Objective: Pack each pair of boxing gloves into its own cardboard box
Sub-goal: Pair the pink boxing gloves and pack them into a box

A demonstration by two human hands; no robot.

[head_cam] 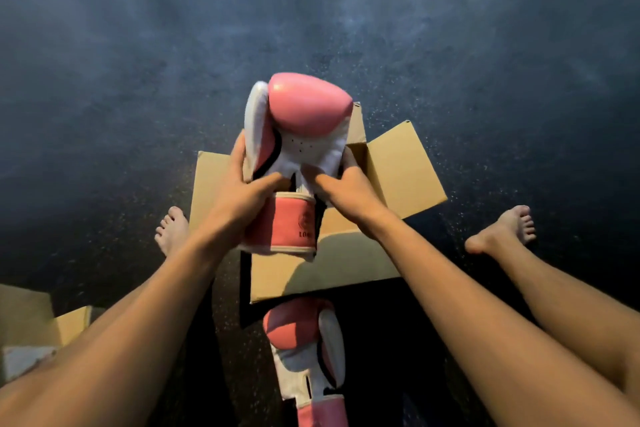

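I hold a pink and white boxing glove [301, 121] above an open cardboard box [398, 170] on the dark floor. My left hand [242, 184] grips the glove's left side, thumb across the white palm. On the right side, my right hand [343, 180] grips it the same way, fingers behind the glove. Its pink cuff points toward me, the padded end away. The second pink and white glove [308, 350] lies on the floor in front of the box, between my legs. The box's inside is mostly hidden by the held glove.
The box's flaps [311, 274] are spread outward on all sides. Another cardboard box [31, 319] sits at the lower left edge. My bare feet [173, 229] [505, 229] rest on the floor on either side of the open box. Dark speckled floor stretches beyond.
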